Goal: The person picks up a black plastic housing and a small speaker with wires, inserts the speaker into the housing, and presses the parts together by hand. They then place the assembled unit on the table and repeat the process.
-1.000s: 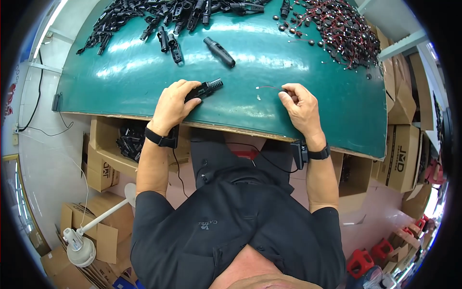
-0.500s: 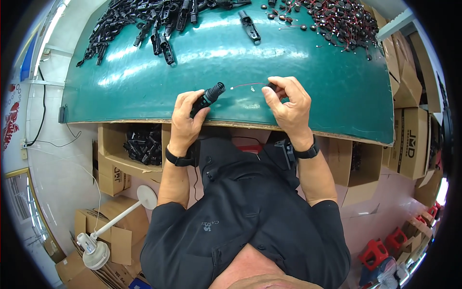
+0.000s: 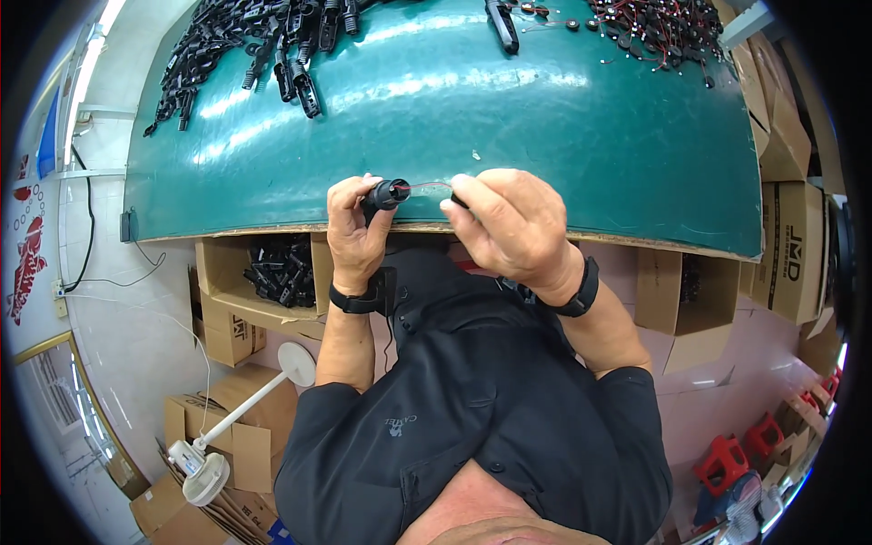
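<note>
My left hand (image 3: pixel 352 232) is closed around a black tubular plastic housing (image 3: pixel 385 194), whose round open end faces right. My right hand (image 3: pixel 522 222) pinches a small black round part with wire leads (image 3: pixel 460 199), probably a small speaker; my fingers cover most of it. From it a thin red wire (image 3: pixel 427 184) runs left to the mouth of the housing. Whether the wire's tip is inside the opening or just at it, I cannot tell. Both hands are above the table's near edge.
Black plastic housings (image 3: pixel 218 54) are heaped at the table's far left, and a single housing (image 3: pixel 502 25) lies at the far middle. Wired round parts (image 3: pixel 658 32) pile up at the far right. Cardboard boxes (image 3: pixel 218 282) stand below the green table (image 3: pixel 272 173).
The housing has turned so that its open end faces my right hand. My right hand has moved left, bringing the wire to that opening.
</note>
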